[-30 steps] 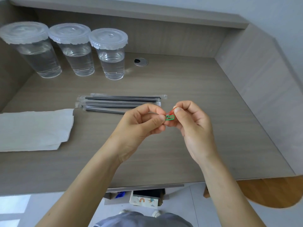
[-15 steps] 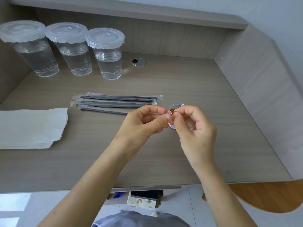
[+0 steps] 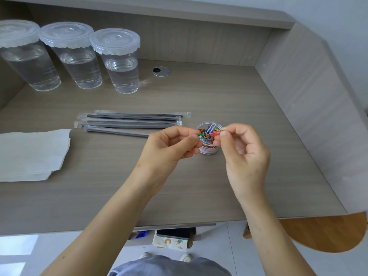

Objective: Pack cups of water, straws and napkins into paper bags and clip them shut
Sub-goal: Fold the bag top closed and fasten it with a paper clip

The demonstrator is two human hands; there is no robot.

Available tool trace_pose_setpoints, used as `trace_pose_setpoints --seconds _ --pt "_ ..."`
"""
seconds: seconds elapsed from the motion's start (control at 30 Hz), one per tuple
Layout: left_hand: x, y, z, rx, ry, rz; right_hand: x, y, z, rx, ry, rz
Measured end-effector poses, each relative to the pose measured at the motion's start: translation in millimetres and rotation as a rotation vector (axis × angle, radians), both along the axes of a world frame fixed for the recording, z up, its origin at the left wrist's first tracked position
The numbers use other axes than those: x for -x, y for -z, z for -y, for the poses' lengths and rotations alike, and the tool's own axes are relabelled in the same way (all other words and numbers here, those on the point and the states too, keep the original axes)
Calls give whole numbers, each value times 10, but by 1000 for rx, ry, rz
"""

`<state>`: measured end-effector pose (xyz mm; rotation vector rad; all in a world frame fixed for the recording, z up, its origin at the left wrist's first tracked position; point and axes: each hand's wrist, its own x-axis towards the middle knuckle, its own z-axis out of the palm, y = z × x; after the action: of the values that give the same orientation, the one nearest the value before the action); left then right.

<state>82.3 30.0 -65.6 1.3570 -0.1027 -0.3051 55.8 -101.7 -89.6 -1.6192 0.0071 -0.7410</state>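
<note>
Fingers (image 3: 192,138) of both hands pinch linked paper clips (image 3: 208,135) above their tub (image 3: 209,150).

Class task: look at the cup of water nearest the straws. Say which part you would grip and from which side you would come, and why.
Grip the rightmost cup around its clear wall below the lid, coming from its right or front. It stands upright, its lid overhangs the rim, and the middle cup crowds its left side. The desk to its right looks bare.

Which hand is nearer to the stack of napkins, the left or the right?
Left. The left hand is over mid-desk, right of the napkins; the right hand is farther right, beyond the clip tub.
</note>
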Motion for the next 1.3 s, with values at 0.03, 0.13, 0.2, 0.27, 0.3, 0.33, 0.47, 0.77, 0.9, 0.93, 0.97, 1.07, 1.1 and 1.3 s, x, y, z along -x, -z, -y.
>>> trace_pose_setpoints --seconds 0.03,0.13,0.2,0.27,0.3,0.33,0.47,0.77,0.9,0.93,0.97,1.07,1.1,1.3 --pt "2 -1 5 -24 -2 15 -2 6 13 -17 -4 -9" --pt "-2 -7 13 -85 -24 70 -7 21 36 -45 -11 -24" --pt "-2 -22 16 -102 -43 105 -10 15 35 -80 -18 -32" --pt "0 -31 17 -107 -67 143 -13 -5 29 -148 -47 -30" --pt "4 -36 17 -97 -78 157 -12 -20 30 -172 -65 -26" --pt "7 -40 17 -84 -86 166 -8 -35 31 -185 -87 -24" --pt "-8 -41 11 8 -93 120 -2 -69 16 -226 -173 -25" --pt "-15 9 -27 -97 40 176 1 -58 -25 -222 -184 -28" --pt "3 7 -43 -120 109 232 5 -56 -59 -187 -216 -63" --pt "10 10 -43 -118 117 235 5 -48 -66 -180 -217 -73" --pt "12 16 -38 -107 114 224 1 -43 -70 -180 -213 -82" --pt "19 41 -27 -14 75 125 -3 -30 -76 -187 -198 -93" --pt "25 46 -26 18 68 96 -2 -28 -80 -183 -192 -89" --pt "71 14 11 57 24 50 10 -2 -121 -101 -158 -82"
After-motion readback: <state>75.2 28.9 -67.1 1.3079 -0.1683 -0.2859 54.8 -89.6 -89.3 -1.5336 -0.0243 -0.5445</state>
